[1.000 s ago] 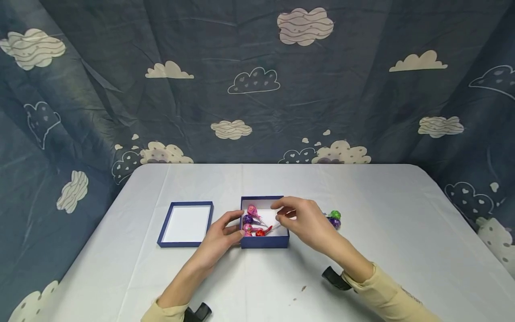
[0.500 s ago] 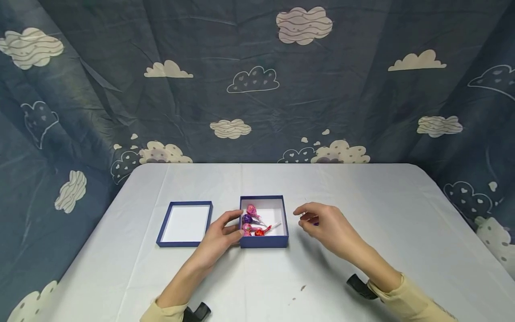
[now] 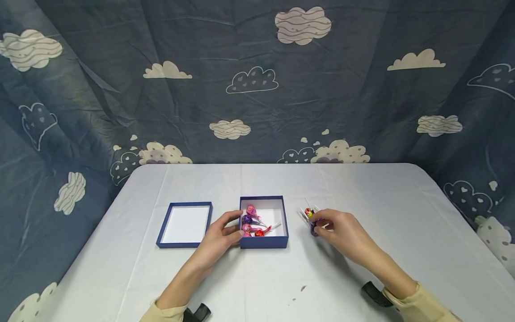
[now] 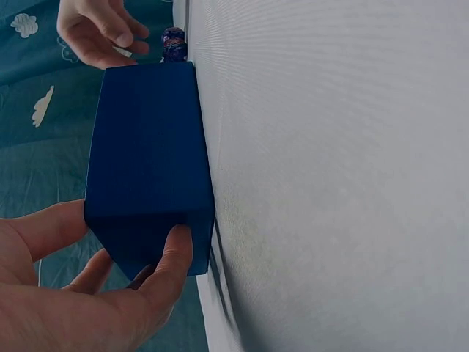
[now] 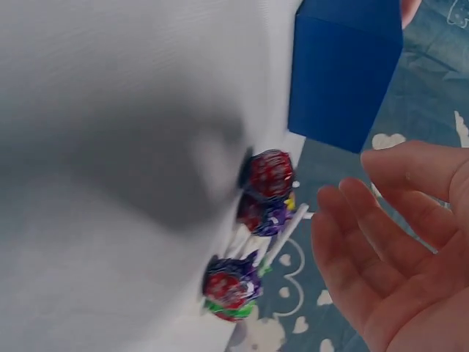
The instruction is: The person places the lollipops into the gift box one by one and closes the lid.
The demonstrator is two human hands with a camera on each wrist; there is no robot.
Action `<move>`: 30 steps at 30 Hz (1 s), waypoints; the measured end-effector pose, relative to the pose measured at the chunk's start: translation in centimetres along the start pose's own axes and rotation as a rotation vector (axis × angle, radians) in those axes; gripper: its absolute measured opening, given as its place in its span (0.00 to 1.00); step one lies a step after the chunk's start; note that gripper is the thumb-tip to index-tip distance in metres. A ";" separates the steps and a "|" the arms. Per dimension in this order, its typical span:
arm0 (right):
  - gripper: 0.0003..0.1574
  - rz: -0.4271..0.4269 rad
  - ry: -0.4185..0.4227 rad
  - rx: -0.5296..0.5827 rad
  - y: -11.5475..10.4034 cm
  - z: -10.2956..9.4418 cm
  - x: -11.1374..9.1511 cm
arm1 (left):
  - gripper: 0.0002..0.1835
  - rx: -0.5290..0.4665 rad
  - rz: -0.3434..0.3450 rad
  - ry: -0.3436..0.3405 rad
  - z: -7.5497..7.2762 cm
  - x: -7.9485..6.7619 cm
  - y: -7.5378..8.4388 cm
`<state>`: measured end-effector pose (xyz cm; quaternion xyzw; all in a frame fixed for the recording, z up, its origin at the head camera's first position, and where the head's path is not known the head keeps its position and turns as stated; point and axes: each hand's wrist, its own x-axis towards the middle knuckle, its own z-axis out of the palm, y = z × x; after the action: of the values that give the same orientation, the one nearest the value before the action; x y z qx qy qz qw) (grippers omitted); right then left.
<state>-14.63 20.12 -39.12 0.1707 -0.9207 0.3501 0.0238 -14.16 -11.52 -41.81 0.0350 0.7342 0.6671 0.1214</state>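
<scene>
My left hand (image 3: 219, 235) rests against the left side of a blue open-topped box (image 3: 264, 242); in the left wrist view the thumb touches its end wall and a fingertip meets its upper edge. Inside the box lie several wrapped lollipops, among them a pink one (image 3: 251, 210), a purple one (image 3: 246, 219) and a red one (image 3: 259, 233). My right hand (image 3: 342, 230) hovers beside a small pile of lollipops (image 3: 309, 212) right of the box. In the right wrist view its fingers are loosely bent and apart from the red-and-purple lollipops (image 5: 271, 173), holding nothing.
A blue-rimmed box lid (image 3: 184, 244) lies inner side up on the white table (image 3: 354, 188), left of the box. Small brown specks (image 3: 303, 288) lie near the front. A dark cloth with clouds (image 3: 257, 112) hangs behind.
My right hand has moved from over the box to the right, to the loose lollipops. A lollipop pile is now visible in front of its fingers. The left hand has stayed at the box.
</scene>
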 end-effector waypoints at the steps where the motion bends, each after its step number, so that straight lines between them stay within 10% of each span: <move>1: 0.13 0.007 -0.004 -0.007 0.2 0.0 0.0 | 0.29 0.002 -0.001 0.002 0.0 0.0 0.0; 13: 0.17 0.076 -0.058 -0.065 1.8 0.4 -0.1 | 0.29 -0.010 0.004 -0.006 0.0 -0.1 -0.1; 30: 0.22 -0.071 -0.197 0.009 3.1 1.4 1.0 | 0.28 -0.005 -0.009 -0.002 0.0 -0.1 0.1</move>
<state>-16.50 21.06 -42.03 0.2369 -0.9104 0.3346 -0.0553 -14.08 -11.58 -41.73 0.0321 0.7325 0.6684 0.1253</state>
